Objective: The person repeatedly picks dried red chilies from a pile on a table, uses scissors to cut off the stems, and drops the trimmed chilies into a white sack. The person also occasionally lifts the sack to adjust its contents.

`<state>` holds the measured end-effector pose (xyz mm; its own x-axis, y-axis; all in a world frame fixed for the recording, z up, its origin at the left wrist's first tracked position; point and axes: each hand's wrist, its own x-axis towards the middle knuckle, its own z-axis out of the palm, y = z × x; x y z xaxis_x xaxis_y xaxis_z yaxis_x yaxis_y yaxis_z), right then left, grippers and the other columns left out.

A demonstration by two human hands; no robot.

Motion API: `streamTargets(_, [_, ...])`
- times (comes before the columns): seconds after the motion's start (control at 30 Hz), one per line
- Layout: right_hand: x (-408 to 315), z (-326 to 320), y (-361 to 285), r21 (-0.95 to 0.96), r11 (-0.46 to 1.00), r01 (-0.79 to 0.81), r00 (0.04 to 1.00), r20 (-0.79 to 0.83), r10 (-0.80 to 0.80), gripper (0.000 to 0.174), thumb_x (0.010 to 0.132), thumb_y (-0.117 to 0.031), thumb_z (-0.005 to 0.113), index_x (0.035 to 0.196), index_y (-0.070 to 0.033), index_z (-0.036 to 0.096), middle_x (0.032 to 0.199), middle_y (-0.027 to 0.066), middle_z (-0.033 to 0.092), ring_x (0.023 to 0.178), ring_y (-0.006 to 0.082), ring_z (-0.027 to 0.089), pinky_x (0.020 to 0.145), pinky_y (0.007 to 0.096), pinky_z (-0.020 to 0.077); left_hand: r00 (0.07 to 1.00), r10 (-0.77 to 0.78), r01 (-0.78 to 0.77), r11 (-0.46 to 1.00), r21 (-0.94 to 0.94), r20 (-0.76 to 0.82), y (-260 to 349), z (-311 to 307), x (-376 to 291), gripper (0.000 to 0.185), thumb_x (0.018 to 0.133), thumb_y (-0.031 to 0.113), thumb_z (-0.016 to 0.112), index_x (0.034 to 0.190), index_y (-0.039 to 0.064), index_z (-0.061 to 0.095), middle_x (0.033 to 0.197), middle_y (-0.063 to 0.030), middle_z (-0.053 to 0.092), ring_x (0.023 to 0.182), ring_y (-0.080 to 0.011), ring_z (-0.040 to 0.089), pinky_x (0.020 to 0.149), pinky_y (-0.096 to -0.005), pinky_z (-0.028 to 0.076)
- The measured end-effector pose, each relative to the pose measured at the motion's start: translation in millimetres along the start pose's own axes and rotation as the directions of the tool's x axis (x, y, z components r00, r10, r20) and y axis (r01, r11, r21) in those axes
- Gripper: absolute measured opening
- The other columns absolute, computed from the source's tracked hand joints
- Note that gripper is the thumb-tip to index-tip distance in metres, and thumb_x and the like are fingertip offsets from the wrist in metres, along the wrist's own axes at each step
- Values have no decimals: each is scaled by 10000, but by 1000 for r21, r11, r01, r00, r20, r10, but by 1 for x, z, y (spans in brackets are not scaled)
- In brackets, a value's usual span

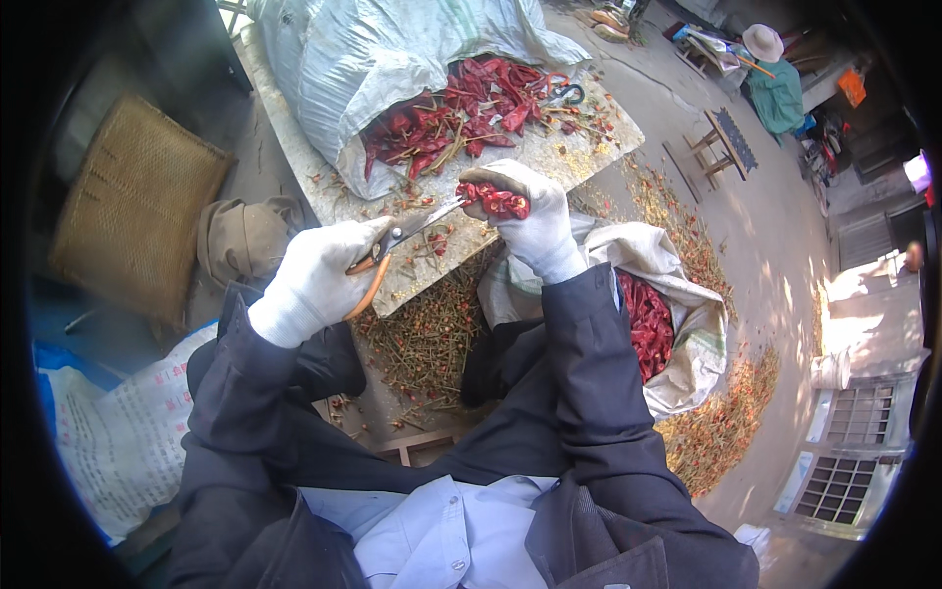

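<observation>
My left hand, in a white knit glove, grips orange-handled scissors over a speckled board. Their blades reach the bunch of dried red chilies that my right hand, gloved too, holds with the ends facing the blades. Whether the blades are closed on a stem cannot be told. Beyond my hands, more dried chilies spill from a large woven sack lying on the board. By them lies another scissor-like tool. An opened white sack of red chilies stands beside my right forearm.
Cut stems cover the ground below the board; another heap lies right of the white sack. A wicker panel and a printed sack are at left. A small stool and a person in a pale hat are farther off.
</observation>
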<state>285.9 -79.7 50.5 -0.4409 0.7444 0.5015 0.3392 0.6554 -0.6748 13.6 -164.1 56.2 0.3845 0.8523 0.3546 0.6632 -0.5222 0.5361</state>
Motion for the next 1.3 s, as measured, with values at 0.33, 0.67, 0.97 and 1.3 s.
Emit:
streamTargets(0.33, [-4, 5, 3, -33, 994, 101, 994, 44, -99, 320, 770, -52, 815, 1083, -78, 750, 978, 112, 735, 895, 268, 724, 803, 339, 569, 992, -83, 92, 992, -85, 98, 13, -14, 1, 197, 861, 100, 696, 1040, 27, 731, 744, -216, 632, 670, -401, 637, 599, -410, 502])
streamTargets(0.67, [-6, 9, 2, -12, 990, 137, 985, 106, -135, 341, 770, -9, 798, 1102, -67, 748, 972, 126, 737, 882, 259, 732, 795, 330, 570, 975, -82, 119, 977, -176, 205, 6, -15, 0, 329, 865, 22, 727, 1188, -26, 694, 735, -179, 577, 623, -153, 485, 628, -324, 487])
streamTargets(0.97, [-6, 20, -14, 386, 881, -273, 945, -64, 321, 329, 818, 3, 809, 1141, -7, 749, 904, 50, 749, 800, 105, 685, 747, 280, 562, 988, -153, 145, 961, -234, -16, 17, 4, 3, 257, 863, -9, 719, 1114, -56, 693, 754, -220, 567, 648, -118, 462, 623, -300, 484])
streamTargets(1.3, [-7, 24, -23, 758, 562, -331, 872, 19, 488, 202, 888, -34, 705, 1046, 87, 672, 755, 89, 670, 648, 151, 620, 618, 283, 495, 971, 53, -55, 998, -4, -235, 14, 21, 5, 153, 794, -56, 731, 940, -48, 687, 781, -196, 654, 632, -323, 662, 599, -349, 526])
